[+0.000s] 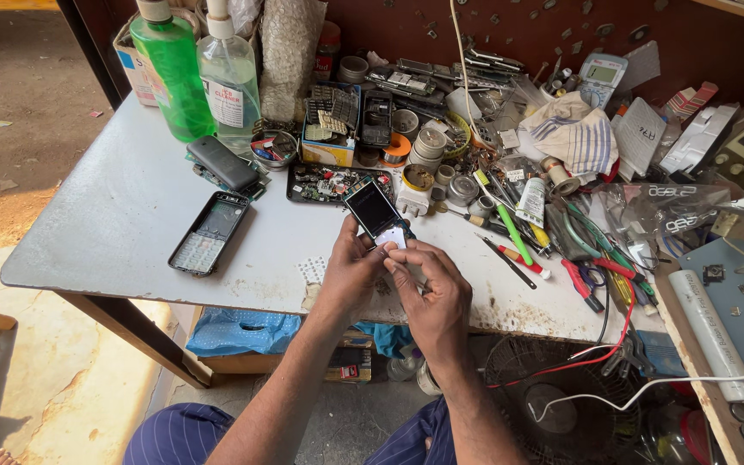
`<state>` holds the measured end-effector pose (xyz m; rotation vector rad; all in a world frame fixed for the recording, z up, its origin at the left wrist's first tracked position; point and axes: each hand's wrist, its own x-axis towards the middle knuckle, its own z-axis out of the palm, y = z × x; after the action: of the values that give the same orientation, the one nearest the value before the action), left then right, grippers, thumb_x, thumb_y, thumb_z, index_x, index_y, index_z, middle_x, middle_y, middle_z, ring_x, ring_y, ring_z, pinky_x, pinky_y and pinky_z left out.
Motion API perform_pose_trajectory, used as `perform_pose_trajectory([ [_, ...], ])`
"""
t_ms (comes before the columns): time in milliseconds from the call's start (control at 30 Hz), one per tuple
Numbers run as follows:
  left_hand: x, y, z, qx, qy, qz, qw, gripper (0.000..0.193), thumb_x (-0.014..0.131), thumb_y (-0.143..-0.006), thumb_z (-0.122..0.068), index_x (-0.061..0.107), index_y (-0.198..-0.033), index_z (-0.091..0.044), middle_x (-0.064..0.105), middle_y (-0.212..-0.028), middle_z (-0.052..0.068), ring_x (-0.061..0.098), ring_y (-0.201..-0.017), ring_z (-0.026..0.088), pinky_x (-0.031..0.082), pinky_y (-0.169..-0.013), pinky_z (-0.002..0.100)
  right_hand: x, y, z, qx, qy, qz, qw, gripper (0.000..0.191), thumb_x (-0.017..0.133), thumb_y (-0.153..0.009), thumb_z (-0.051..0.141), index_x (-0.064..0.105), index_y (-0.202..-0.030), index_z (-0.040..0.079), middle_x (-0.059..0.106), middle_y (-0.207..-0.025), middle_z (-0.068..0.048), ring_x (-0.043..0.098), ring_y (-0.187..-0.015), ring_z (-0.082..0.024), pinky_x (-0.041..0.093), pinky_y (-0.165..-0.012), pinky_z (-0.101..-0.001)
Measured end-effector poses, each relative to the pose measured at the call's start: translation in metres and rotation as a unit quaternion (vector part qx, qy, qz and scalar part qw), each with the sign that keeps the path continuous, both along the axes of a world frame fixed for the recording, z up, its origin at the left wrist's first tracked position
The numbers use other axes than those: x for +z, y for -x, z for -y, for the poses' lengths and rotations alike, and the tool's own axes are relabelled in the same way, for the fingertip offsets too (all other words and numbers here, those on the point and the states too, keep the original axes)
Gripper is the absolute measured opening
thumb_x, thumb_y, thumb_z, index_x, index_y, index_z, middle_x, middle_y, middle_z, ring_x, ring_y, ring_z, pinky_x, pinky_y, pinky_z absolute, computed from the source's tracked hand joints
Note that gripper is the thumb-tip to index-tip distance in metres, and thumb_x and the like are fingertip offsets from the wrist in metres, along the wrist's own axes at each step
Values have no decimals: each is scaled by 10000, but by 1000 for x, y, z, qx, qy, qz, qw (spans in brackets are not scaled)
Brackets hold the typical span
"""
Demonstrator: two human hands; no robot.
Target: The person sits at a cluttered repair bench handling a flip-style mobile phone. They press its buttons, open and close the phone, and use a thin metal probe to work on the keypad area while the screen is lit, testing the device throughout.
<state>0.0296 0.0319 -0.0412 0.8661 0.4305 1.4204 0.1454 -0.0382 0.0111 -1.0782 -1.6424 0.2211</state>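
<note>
My left hand [350, 267] holds a small keypad phone [376, 213] upright above the grey table [122, 207], its dark screen tilted toward me. My right hand [428, 288] pinches the phone's lower end, where a pale keypad part shows between the fingers. Both hands touch each other at the table's front edge. An opened phone housing [209, 232] lies flat to the left, and a dark closed phone [221, 163] rests behind it.
Two clear bottles, one green [170, 73] and one colourless [229, 82], stand at the back left. Screwdrivers, tweezers and a tube [530, 202] litter the right side. A tray of small parts [329, 182] sits behind the hands. A fan [553, 405] and wires lie below right.
</note>
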Motion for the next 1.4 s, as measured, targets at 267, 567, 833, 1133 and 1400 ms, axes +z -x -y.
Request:
perform_pose_trajectory([
  [267,8,6,0,-37,69,74,994,639,586,-876,55,403,-1474,-77,627,-1065,113,692,-867,179,633,-674,326,-11,-13,10,8,-22,160,987,234,764,-925,135,711,-1144,68,712,-1305,-142,762,-1065,-294,651,-782,-382],
  [567,24,5,13,-2,65,-43,997,590,688,-875,-7,431,-1401,-78,672,-1024,87,690,-874,155,607,-705,312,-11,-15,14,8,6,173,985,207,770,-888,141,745,-1084,80,741,-1271,-97,781,-993,-266,647,-748,-388],
  [833,3,4,3,19,48,-63,997,637,562,-891,38,453,-1509,-73,648,-967,70,590,-744,105,480,-570,237,-16,-18,17,40,-47,130,990,187,762,-942,182,735,-1095,77,753,-1231,-116,771,-1084,-282,645,-832,-384],
  [1133,10,3,7,-19,31,0,999,633,488,-913,88,390,-1524,-45,686,-1191,151,694,-959,136,595,-774,264,-36,-39,4,86,28,-171,981,271,686,-1035,250,574,-1177,48,513,-843,40,463,-660,-70,400,-543,-250],
  [1400,19,2,13,-27,15,-65,997,767,456,-884,113,268,-1590,-121,682,-1290,189,699,-1056,197,574,-824,321,-16,-67,-14,176,75,-322,927,456,508,-1078,176,442,-1508,42,504,-1049,26,534,-929,-54,554,-865,-271],
])
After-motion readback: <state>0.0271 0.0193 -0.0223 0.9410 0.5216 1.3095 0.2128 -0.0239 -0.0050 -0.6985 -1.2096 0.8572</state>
